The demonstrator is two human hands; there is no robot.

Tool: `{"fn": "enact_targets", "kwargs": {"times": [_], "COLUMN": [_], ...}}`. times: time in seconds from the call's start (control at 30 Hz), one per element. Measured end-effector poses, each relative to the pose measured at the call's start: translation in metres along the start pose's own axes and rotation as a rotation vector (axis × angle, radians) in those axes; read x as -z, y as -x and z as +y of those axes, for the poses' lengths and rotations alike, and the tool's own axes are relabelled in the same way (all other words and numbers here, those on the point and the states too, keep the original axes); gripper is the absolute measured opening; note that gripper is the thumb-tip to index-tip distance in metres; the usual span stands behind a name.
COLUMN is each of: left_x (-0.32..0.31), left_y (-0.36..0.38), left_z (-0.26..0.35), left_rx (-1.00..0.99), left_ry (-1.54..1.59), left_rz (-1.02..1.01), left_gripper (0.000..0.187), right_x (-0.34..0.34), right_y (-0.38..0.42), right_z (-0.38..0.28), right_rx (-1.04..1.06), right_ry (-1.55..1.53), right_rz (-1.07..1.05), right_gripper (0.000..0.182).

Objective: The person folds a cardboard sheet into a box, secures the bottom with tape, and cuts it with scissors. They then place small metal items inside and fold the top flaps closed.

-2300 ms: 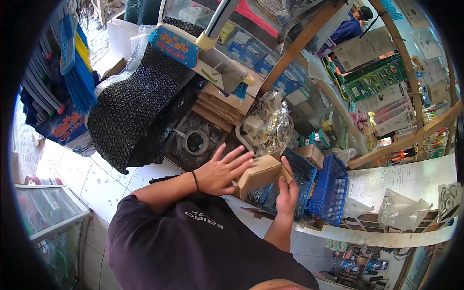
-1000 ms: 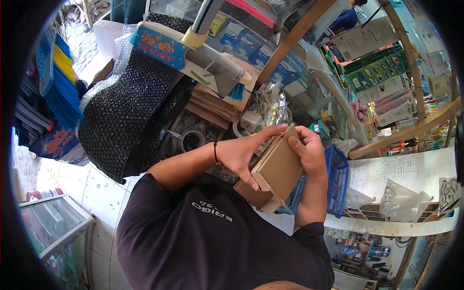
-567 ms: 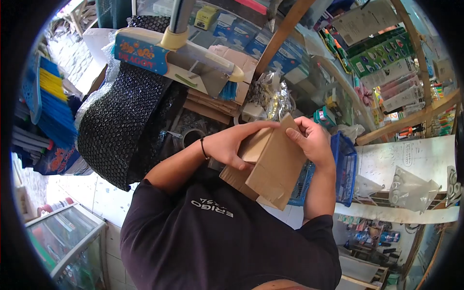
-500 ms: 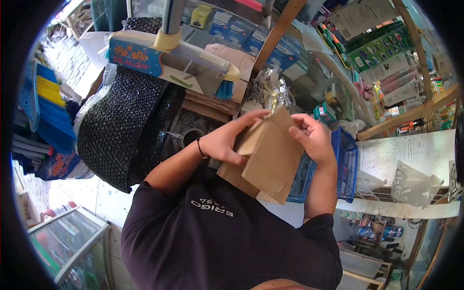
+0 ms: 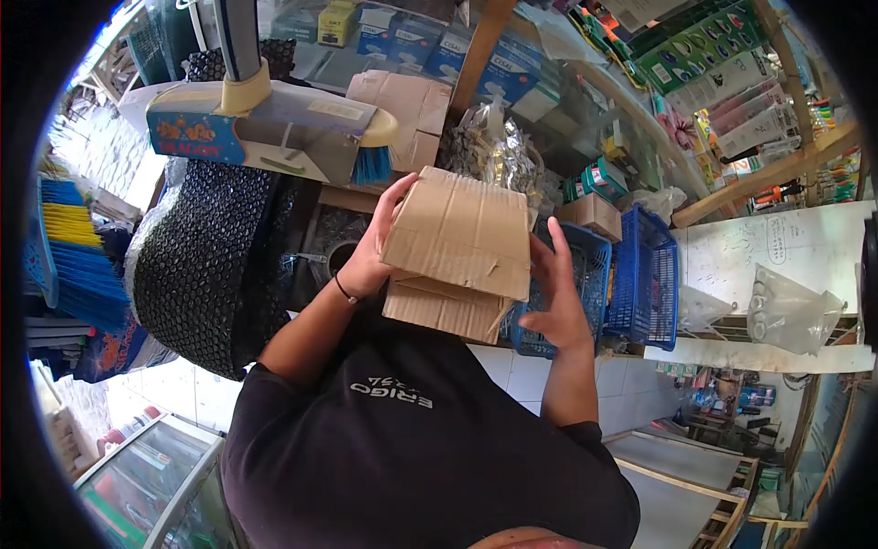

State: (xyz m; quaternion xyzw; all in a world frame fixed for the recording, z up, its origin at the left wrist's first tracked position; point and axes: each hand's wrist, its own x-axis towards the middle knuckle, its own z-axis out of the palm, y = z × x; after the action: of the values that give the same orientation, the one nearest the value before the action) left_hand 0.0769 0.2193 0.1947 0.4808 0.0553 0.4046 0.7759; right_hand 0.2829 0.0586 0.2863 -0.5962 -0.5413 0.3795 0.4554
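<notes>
A brown cardboard box (image 5: 457, 220) with its flaps folded out is held up in front of my chest. My left hand (image 5: 373, 252) grips its left side, fingers along the upper corner. At the opposite side is my right hand (image 5: 560, 297), thumb and fingers spread apart, its fingertips right at the box's edge and partly behind it. A lower flap (image 5: 444, 309) juts out beneath the front panel. The inside of the box is hidden.
Blue plastic baskets (image 5: 645, 284) stand to the right, with a small carton (image 5: 590, 217) near them. Silvery packets (image 5: 498, 151) lie behind the box. On the left are a roll of black bubble wrap (image 5: 206, 265) and a broom head (image 5: 265, 119). A glass case (image 5: 151, 476) sits lower left.
The box has turned so a broad panel faces up toward me, and it has shifted slightly left. My right hand has loosened from its upper edge, fingers now spread.
</notes>
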Motion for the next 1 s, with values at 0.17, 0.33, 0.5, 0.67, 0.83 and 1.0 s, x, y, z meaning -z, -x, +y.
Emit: {"fn": "enact_targets", "kwargs": {"times": [0.17,0.33,0.5,0.67,0.83,1.0], "left_x": [-0.009,-0.011,-0.003,0.0,-0.001,-0.004], "left_y": [0.003,0.005,0.008,0.008,0.006,0.006], "left_z": [0.001,0.008,0.006,0.002,0.01,0.012], "left_rx": [0.064,0.154,0.189,0.255,0.326,0.376], "left_ry": [-0.05,-0.084,-0.106,0.232,0.026,-0.001], "left_rz": [-0.024,-0.103,-0.14,-0.129,-0.061,-0.027], "left_gripper": [0.105,0.088,0.075,0.061,0.058,0.057], "right_x": [-0.024,-0.022,-0.016,-0.014,-0.013,-0.011], "right_y": [-0.006,-0.011,-0.01,-0.012,-0.01,-0.01], "right_z": [-0.003,-0.001,0.004,0.011,0.023,0.02], "right_rx": [0.001,-0.048,-0.055,-0.093,-0.06,-0.039], "right_ry": [-0.051,-0.145,-0.128,-0.148,-0.089,-0.063], "right_rz": [0.107,0.139,0.094,0.083,0.06,0.054], "right_gripper": [0.116,0.096,0.076,0.075,0.077,0.09]}}
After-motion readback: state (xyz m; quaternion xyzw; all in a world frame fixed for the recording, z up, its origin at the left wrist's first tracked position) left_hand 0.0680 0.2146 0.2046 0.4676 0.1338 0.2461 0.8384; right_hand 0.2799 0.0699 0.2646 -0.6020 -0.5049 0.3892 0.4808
